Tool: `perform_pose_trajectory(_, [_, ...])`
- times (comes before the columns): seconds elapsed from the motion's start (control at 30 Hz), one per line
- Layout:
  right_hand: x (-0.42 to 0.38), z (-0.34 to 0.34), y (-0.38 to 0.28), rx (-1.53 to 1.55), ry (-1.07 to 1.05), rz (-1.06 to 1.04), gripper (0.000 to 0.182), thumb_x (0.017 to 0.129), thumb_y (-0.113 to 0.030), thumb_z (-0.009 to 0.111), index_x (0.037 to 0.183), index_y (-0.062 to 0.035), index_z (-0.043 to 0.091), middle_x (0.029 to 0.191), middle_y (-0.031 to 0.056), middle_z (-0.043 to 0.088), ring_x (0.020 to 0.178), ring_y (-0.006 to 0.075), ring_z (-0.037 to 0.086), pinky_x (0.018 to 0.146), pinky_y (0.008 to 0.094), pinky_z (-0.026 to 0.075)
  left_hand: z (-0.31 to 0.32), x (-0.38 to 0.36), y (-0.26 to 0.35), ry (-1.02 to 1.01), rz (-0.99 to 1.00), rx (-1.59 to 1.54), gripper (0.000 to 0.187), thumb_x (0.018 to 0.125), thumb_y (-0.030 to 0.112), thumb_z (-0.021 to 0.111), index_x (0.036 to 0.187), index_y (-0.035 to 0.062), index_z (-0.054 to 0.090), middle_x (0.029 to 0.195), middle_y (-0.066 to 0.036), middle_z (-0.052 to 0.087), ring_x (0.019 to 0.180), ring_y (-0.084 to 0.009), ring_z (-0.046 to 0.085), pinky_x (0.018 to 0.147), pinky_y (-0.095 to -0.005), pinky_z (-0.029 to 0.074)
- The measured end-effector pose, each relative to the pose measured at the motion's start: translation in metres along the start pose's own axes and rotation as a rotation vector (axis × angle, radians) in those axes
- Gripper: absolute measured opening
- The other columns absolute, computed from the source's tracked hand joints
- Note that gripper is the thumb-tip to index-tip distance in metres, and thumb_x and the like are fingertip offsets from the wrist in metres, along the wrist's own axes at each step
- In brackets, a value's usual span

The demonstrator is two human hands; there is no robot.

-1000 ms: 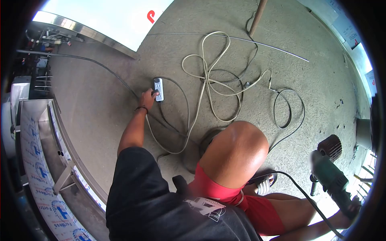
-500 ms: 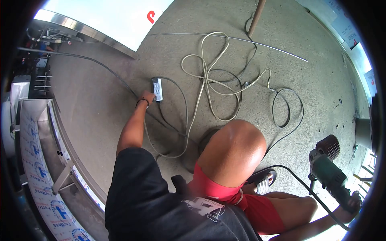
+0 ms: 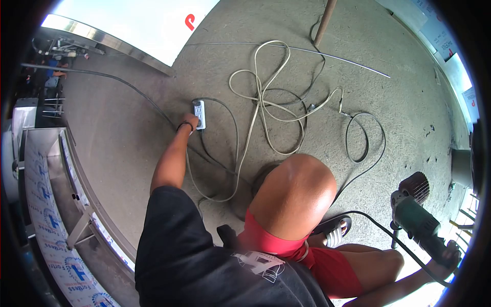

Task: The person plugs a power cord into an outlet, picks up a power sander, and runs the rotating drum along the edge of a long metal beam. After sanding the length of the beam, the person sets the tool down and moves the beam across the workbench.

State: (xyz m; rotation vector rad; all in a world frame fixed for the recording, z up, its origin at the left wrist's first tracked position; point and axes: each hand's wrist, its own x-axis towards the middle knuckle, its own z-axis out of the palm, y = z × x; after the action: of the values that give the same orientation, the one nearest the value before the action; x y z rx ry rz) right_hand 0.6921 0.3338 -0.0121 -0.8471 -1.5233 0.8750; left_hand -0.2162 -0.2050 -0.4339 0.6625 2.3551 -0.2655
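My left hand (image 3: 191,122) reaches down to the lower left end of a white power strip (image 3: 200,108) lying on the concrete floor. Its fingers are closed against the sockets; whatever they pinch there is hidden. A dark plug (image 3: 196,103) sits at the strip's upper end, with a black cord looping away. Off to the far right, my right hand (image 3: 450,255) is wrapped around the rear handle of a green angle grinder (image 3: 417,217). The grinder carries a wide dark ridged wheel (image 3: 415,187) and points away from me. Its black cord (image 3: 376,225) runs past my sandalled foot.
A tangled pale extension cord (image 3: 262,102) and several black cables spread over the floor (image 3: 286,189). A thin metal rod (image 3: 353,62) lies behind them, near a brown pole (image 3: 326,23). Film-covered steel panels (image 3: 76,263) stand at left, and a white-topped unit (image 3: 133,25) at upper left.
My left hand has shifted slightly right along the lower end of the power strip. The grinder in my right hand has moved a little left, with a slight camera shift.
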Motion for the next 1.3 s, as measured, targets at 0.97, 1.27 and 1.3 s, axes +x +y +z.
perform_pose_trajectory(0.97, [0.004, 0.057, 0.054, -0.059, 0.1, 0.098, 0.014, 0.087, -0.014, 0.052, 0.074, -0.0095, 0.048, 0.059, 0.0005, 0.044, 0.049, 0.0078, 0.039, 0.044, 0.0214, 0.035, 0.01, 0.034, -0.004, -0.156, 0.3, 0.771, 0.044, 0.072, 0.038, 0.074, 0.104, 0.0086, 0.068, 0.108, -0.018, 0.066, 0.105, -0.0328, 0.062, 0.089, -0.0437, 0.05])
perform_pose_trajectory(1.27, [-0.007, 0.064, 0.043, -0.198, 0.002, -0.007, 0.025, 0.091, -0.013, 0.049, 0.106, 0.0056, 0.057, 0.088, 0.0183, 0.06, 0.078, 0.0243, 0.063, 0.079, 0.0345, 0.054, -0.042, -0.044, 0.032, 0.027, -0.303, -0.715, 0.057, 0.094, 0.051, 0.048, 0.084, -0.0032, 0.063, 0.06, -0.017, 0.06, 0.043, -0.0289, 0.057, 0.046, -0.0412, 0.05])
perform_pose_trajectory(1.3, [-0.009, 0.078, 0.036, -0.285, 0.068, -0.009, 0.025, 0.091, -0.014, 0.049, 0.104, 0.0058, 0.057, 0.087, 0.0175, 0.06, 0.074, 0.0232, 0.062, 0.078, 0.0354, 0.054, -0.054, -0.054, 0.044, 0.03, -0.303, -0.715, 0.057, 0.094, 0.051, 0.048, 0.084, -0.0032, 0.063, 0.06, -0.017, 0.06, 0.043, -0.0289, 0.057, 0.046, -0.0412, 0.05])
